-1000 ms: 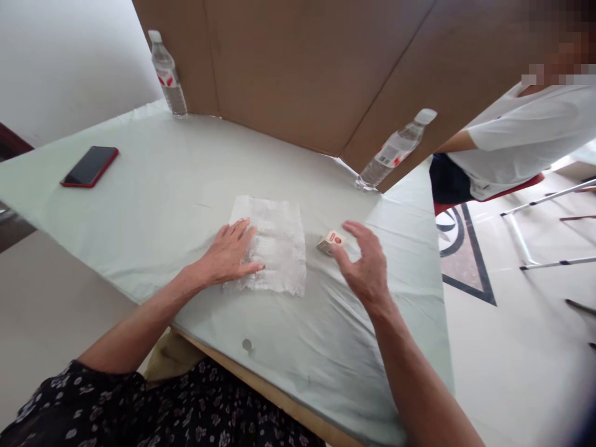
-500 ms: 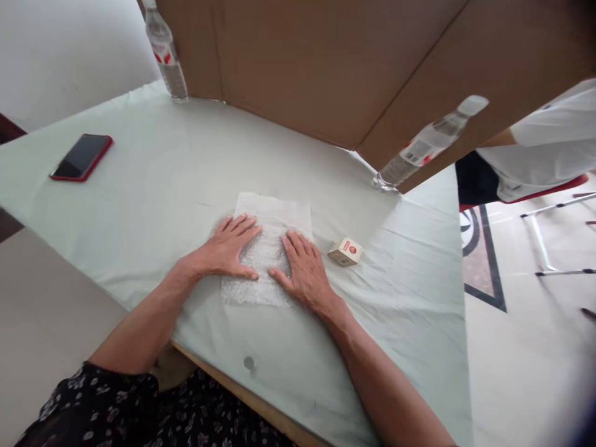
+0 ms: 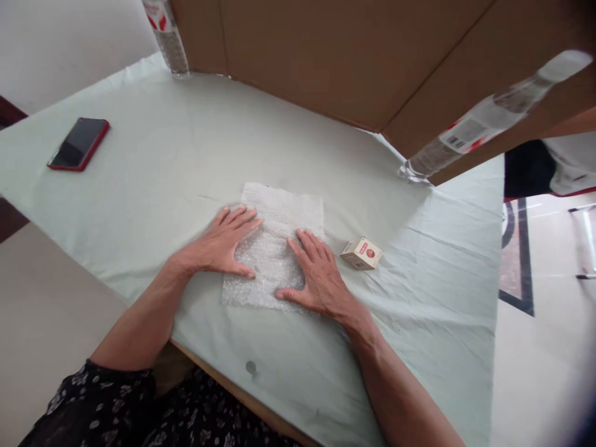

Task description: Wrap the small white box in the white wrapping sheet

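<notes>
Where cloth (image 3: 153,161) covers table, cardboard (image 3: 326,56) walls back.

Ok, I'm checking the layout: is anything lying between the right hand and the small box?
Nothing visible does. The right hand lies flat on the bubble wrap, and the small box sits just to its right on the tablecloth, with only bare cloth between them. The left hand presses the wrap's other side.
</notes>
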`<state>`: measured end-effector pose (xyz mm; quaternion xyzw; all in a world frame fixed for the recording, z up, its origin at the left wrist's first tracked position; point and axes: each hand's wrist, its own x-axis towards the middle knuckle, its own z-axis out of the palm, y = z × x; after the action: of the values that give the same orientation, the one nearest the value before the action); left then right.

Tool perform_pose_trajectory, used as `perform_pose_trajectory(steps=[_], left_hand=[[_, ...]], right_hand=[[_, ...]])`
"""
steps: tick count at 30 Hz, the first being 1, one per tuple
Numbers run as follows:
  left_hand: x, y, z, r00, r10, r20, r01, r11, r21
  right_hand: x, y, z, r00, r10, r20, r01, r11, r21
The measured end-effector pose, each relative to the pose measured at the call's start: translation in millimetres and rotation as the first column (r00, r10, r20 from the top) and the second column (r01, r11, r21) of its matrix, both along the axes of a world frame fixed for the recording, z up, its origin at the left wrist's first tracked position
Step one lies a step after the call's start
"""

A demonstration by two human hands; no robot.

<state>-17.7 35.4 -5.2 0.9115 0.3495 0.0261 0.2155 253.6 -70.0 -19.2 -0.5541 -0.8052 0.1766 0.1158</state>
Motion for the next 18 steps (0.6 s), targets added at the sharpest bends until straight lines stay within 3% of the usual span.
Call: perform_pose_trajectory(steps=[5, 9, 15, 18], left_hand=[[9.1, -19.4, 15.1, 0.992, 0.076, 0.105, -0.08, 0.996, 0.037], [5.6, -37.1, 17.7, 0.999, 0.025, -0.039, -0.024, 1.0, 0.009], [-12.4, -21.3, 18.0, 0.982, -0.105, -0.16, 0.097, 0.994, -0.058], [-8.5, -27.6, 26.9, 0.992, -0.034, -0.124, 0.033, 0.999, -0.011]], right_hand=[[-2.0, -0.8, -1.2, 1.0, -0.009, -0.005, 0.009, 1.0, 0.008], [-2.1, 0.7, -0.5, 1.0, -0.013, -0.006, 0.013, 1.0, 0.014], [-5.5, 2.5, 5.7, 1.0, 0.009, 0.002, -0.009, 1.0, -0.004], [-1.1, -3.3, 18.3, 0.999, 0.013, -0.037, -0.013, 1.0, 0.015]])
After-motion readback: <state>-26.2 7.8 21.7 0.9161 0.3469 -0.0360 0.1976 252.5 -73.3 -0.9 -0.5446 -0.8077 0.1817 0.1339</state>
